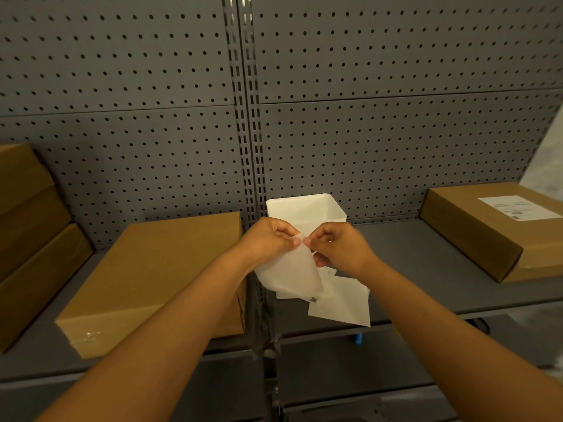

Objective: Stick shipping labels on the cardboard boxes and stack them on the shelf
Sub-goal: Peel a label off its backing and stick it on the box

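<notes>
While we pinch the top corner of the label sheet (289, 269) with both hands, the left hand (268, 239) and the right hand (338, 246) meet thumb to thumb just in front of the white bin (304, 208), each closed on that corner, apparently to part the label from its backing. Our worry is that the thin sheet may tear, or the peeled label may curl and stick to itself or to our fingers, because it hangs limp and unsupported below the grip. It looks pale, slightly translucent and bowed. More white label sheets (341, 300) lie on the shelf (426, 269) just before the bin, one showing a small printed code. Left of the bin rests a plain cardboard box (152, 278) with no label; right of the bin, well apart, sits a labelled box (487, 226).
</notes>
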Available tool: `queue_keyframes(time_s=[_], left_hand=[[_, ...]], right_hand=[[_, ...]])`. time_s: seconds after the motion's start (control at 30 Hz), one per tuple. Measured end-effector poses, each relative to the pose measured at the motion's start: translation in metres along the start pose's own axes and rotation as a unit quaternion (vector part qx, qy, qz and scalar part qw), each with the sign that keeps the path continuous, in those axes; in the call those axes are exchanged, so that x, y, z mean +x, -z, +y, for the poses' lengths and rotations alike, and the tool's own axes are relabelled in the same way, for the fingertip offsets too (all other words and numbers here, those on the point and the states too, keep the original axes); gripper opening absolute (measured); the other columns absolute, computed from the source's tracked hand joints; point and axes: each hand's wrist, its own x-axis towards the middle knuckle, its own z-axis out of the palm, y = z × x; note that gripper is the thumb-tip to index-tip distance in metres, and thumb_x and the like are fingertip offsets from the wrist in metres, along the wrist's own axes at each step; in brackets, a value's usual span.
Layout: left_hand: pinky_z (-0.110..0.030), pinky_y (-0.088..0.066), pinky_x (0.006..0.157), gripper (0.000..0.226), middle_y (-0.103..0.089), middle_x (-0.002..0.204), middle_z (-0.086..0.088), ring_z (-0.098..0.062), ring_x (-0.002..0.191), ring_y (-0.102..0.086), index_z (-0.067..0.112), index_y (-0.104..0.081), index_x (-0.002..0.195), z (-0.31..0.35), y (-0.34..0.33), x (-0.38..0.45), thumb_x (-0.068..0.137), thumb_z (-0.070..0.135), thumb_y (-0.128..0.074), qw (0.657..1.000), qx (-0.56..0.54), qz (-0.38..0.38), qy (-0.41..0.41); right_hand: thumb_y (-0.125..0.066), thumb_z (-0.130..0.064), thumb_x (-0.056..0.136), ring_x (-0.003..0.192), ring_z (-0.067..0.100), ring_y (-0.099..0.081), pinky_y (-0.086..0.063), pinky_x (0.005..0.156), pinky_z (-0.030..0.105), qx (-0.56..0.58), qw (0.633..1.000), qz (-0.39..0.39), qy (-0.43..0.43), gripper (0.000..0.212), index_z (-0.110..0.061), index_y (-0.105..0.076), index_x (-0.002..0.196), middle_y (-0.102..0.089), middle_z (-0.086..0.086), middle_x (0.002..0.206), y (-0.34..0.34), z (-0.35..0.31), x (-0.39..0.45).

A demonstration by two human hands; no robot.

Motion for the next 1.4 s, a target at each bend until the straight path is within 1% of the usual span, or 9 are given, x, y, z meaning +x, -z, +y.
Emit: queue_keyframes(time_s=[0.13, 0.37, 0.47, 0.57, 0.73, 0.93, 1.1, 1.23, 1.4], left_hand=[[-0.024, -0.045, 0.073, 0.011, -0.069, 0.087, -0.004, -0.009, 0.078, -0.058, 0.026, -0.065, 0.081, -0.003, 0.002, -0.001, 0.089, 0.018, -0.065, 1.000, 0.022, -0.013, -0.015], [-0.023, -0.046, 0.073, 0.010, -0.068, 0.082, -0.001, -0.010, 0.077, -0.059, 0.024, -0.064, 0.085, -0.009, 0.004, -0.001, 0.091, 0.017, -0.062, 0.999, 0.041, -0.018, -0.022], [-0.024, -0.045, 0.073, 0.012, -0.065, 0.077, 0.002, -0.010, 0.078, -0.058, 0.023, -0.063, 0.081, -0.013, 0.007, 0.000, 0.090, 0.015, -0.062, 0.998, 0.064, 0.003, -0.024], [-0.028, -0.050, 0.077, 0.004, -0.067, 0.083, -0.002, -0.016, 0.083, -0.061, 0.017, -0.067, 0.085, -0.019, 0.012, 0.002, 0.088, 0.018, -0.065, 0.994, 0.102, 0.029, -0.007], [-0.022, -0.047, 0.067, 0.006, -0.066, 0.083, 0.000, -0.012, 0.078, -0.060, 0.014, -0.067, 0.090, -0.022, 0.022, 0.001, 0.087, 0.019, -0.066, 0.984, 0.173, 0.049, -0.001], [-0.030, -0.050, 0.076, 0.003, -0.063, 0.081, 0.002, -0.016, 0.082, -0.060, 0.019, -0.064, 0.085, -0.029, 0.026, 0.001, 0.087, 0.017, -0.066, 0.972, 0.226, 0.057, 0.007], [-0.036, -0.053, 0.080, 0.003, -0.063, 0.091, -0.002, -0.020, 0.088, -0.060, 0.016, -0.066, 0.088, -0.033, 0.026, 0.000, 0.088, 0.015, -0.064, 0.961, 0.271, 0.057, -0.001], [-0.038, -0.052, 0.083, 0.005, -0.063, 0.096, -0.004, -0.022, 0.091, -0.060, 0.013, -0.067, 0.091, -0.035, 0.027, 0.002, 0.087, 0.013, -0.064, 0.955, 0.289, 0.063, -0.004], [-0.031, -0.050, 0.077, 0.009, -0.060, 0.095, -0.002, -0.021, 0.091, -0.059, 0.012, -0.067, 0.094, -0.036, 0.029, 0.003, 0.088, 0.009, -0.060, 0.949, 0.307, 0.063, 0.000]], right_hand=[[-0.066, -0.018, 0.087, 0.054, 0.011, -0.061, -0.053, 0.051, 0.014, -0.008, 1.000, 0.003, 0.008, 0.018, -0.001, -0.070, 0.092, -0.068, 0.007, 0.077, -0.001, -0.002, 0.001], [-0.060, -0.013, 0.090, 0.056, 0.013, -0.062, -0.054, 0.051, 0.015, -0.017, 1.000, 0.003, 0.007, 0.014, -0.002, -0.069, 0.093, -0.066, 0.004, 0.076, -0.005, -0.003, 0.002], [-0.056, -0.016, 0.093, 0.055, 0.012, -0.062, -0.054, 0.053, 0.016, -0.025, 1.000, 0.011, -0.006, 0.015, -0.003, -0.064, 0.091, -0.064, 0.003, 0.072, -0.007, -0.003, 0.003], [-0.053, -0.018, 0.096, 0.057, 0.013, -0.063, -0.055, 0.055, 0.020, -0.020, 0.999, 0.021, -0.031, 0.020, -0.001, -0.062, 0.095, -0.064, 0.004, 0.072, -0.003, -0.001, 0.005], [-0.051, -0.017, 0.097, 0.056, 0.015, -0.063, -0.056, 0.053, 0.022, 0.004, 0.995, 0.044, -0.088, 0.017, -0.002, -0.061, 0.095, -0.066, 0.008, 0.076, 0.006, 0.004, 0.009], [-0.052, -0.015, 0.096, 0.055, 0.016, -0.062, -0.054, 0.050, 0.021, -0.032, 0.990, 0.069, -0.118, 0.018, -0.002, -0.061, 0.088, -0.066, 0.010, 0.076, 0.017, 0.015, 0.011], [-0.050, -0.014, 0.097, 0.053, 0.015, -0.060, -0.050, 0.045, 0.018, -0.074, 0.985, 0.081, -0.134, 0.029, -0.008, -0.057, 0.069, -0.063, 0.007, 0.065, 0.025, 0.028, 0.009], [-0.050, -0.010, 0.096, 0.057, 0.021, -0.060, -0.055, 0.056, 0.029, -0.090, 0.980, 0.098, -0.149, 0.032, -0.009, -0.054, 0.065, -0.061, 0.010, 0.067, 0.031, 0.036, 0.010], [-0.049, -0.012, 0.097, 0.068, 0.029, -0.064, -0.059, 0.070, 0.039, -0.120, 0.973, 0.110, -0.163, 0.029, -0.011, -0.054, 0.068, -0.065, 0.018, 0.085, 0.039, 0.045, 0.010]])
